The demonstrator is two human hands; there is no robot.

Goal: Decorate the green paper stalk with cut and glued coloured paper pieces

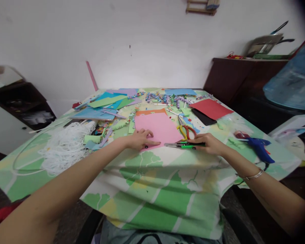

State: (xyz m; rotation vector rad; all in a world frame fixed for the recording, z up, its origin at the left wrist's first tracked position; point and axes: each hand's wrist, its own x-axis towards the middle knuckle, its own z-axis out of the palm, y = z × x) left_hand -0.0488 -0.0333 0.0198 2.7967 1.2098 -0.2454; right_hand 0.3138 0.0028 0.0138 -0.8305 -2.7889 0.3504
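Near the table's front edge lies a pink sheet of paper (159, 127). My left hand (140, 139) presses on its lower left part, fingers apart and the index finger stretched to the right. My right hand (209, 143) is closed around a green and black utility knife (186, 145). The knife's silver end points left, at the sheet's lower right edge, close to my left fingertips. Just beyond my right hand rest scissors (185, 131) with one yellow and one red handle. An orange sheet (152, 111) shows behind the pink one.
White cord (66, 145) is heaped at left, below stacked coloured papers (112, 101). Curled paper strips (167, 98) lie across the back. A black phone (203, 117) lies partly under a red sheet (212, 110). A blue glue gun (260, 149) sits at right on the green tablecloth (165, 196).
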